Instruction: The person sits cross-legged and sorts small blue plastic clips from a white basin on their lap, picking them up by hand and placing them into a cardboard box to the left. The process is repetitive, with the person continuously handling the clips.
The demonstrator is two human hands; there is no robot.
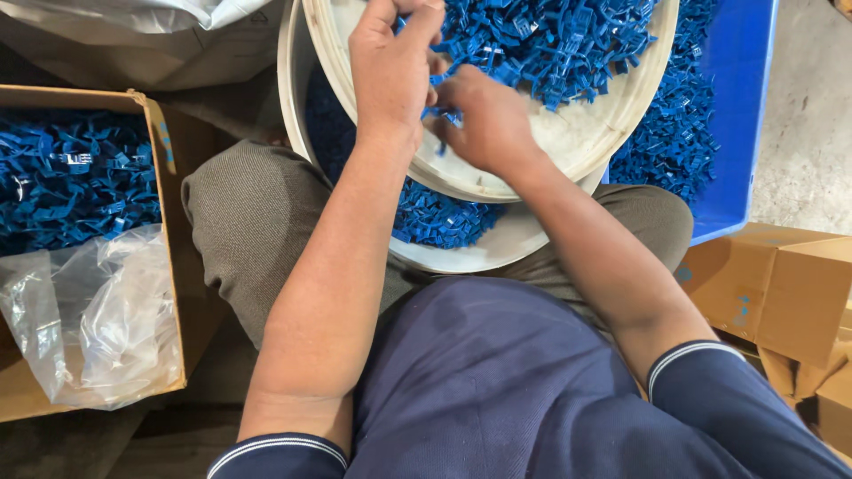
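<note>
Clips: small blue plastic clips [550,40] heaped in the upper white basin [581,142].
Left hand [390,66]: over that basin, fingers pinched shut on a clip.
Right hand [484,124]: just beside — curled around another clip.
Cardboard box [164,266]: left of basin — more clips, clear bag.

Down at floor level: bare grey concrete floor [812,115] shows at the upper right, evenly lit, no hard shadows. A blue plastic crate [744,106] sits on it. Brown cardboard boxes [781,288] crowd the right edge. On the left, an open cardboard carton [173,257] with a crumpled clear plastic liner [98,310].
</note>
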